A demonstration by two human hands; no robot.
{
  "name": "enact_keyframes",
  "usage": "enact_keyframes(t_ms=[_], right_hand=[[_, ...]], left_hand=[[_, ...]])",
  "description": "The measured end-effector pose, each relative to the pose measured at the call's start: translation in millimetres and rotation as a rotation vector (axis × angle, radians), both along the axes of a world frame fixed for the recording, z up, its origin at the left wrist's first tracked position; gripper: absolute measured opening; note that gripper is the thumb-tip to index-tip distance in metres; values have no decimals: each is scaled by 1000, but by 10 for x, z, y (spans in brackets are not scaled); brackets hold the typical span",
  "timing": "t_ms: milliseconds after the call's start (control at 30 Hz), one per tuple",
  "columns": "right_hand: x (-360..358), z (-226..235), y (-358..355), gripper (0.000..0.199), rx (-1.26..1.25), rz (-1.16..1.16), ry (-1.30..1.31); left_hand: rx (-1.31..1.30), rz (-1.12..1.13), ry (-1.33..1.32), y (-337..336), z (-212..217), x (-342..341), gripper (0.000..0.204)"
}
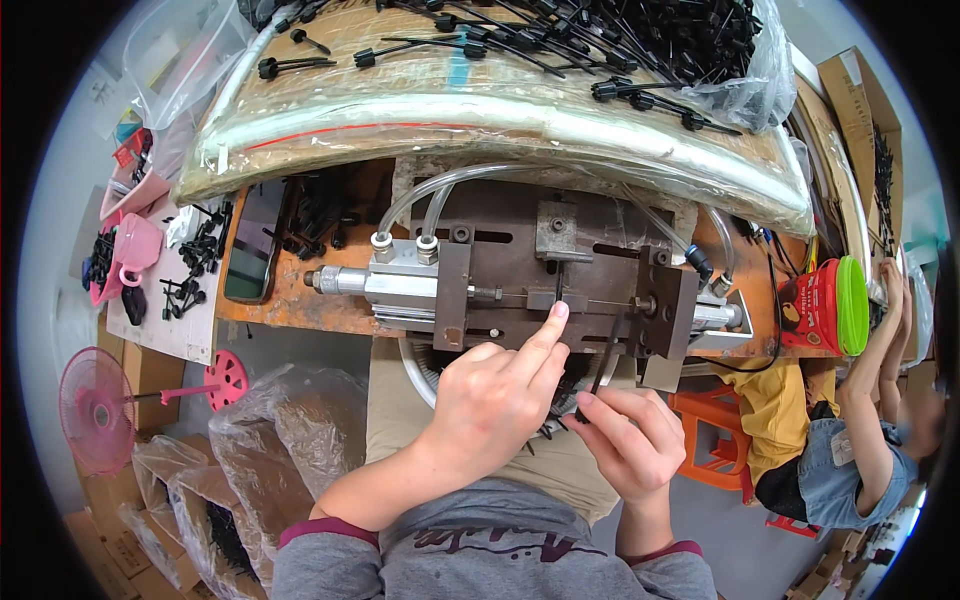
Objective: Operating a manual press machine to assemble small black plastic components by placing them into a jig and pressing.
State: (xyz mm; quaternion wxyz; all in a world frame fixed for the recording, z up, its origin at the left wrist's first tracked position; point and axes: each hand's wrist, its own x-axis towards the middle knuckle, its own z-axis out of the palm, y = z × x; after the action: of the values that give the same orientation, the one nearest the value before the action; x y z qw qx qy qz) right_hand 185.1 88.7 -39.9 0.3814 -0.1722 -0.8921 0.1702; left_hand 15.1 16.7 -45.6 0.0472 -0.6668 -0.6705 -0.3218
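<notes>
My left hand point(490, 408) reaches up to a dark metal fixture point(480, 208). Its index fingertip rests at the lower end of a slim black rod point(560, 280) lying upright in the middle of the fixture, while the other fingers curl loosely and hold nothing I can see. To the right and lower, my right hand point(632, 440) pinches a thin black plastic stem point(600, 368) between thumb and fingers, its long end pointing up toward the fixture. The stem's lower end is partly covered by the fingers.
Silver air cylinders point(405, 285) with clear hoses flank the fixture. Above it, a plastic-wrapped cardboard tray point(400, 75) bears a heap of black stems. A phone point(255, 240) lies left; a red tub with a green lid point(850, 305) stands right. Another person point(850, 450) sits at the far right.
</notes>
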Motion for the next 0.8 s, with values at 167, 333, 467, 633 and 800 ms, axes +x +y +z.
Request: enact_keyframes(t_ms=[167,333,467,633,800], right_hand=[[-50,16,0,35,-4,-10,5],[-154,35,40,32,-46,6,-57],[-264,-11,81,26,44,-3,-226],[-400,5,102,24,116,-65,-313],[-442,70,58,28,94,-116,-355]], left_hand=[[-60,-48,27,-77,78,-17,23],[-338,-321,-169,-466,89,-87,26],[-556,-405,-272,-583,-74,-155,27],[-634,-412,-380,-638,-560,-130,26],[-435,-236,-417,-646,-1070,-19,28]])
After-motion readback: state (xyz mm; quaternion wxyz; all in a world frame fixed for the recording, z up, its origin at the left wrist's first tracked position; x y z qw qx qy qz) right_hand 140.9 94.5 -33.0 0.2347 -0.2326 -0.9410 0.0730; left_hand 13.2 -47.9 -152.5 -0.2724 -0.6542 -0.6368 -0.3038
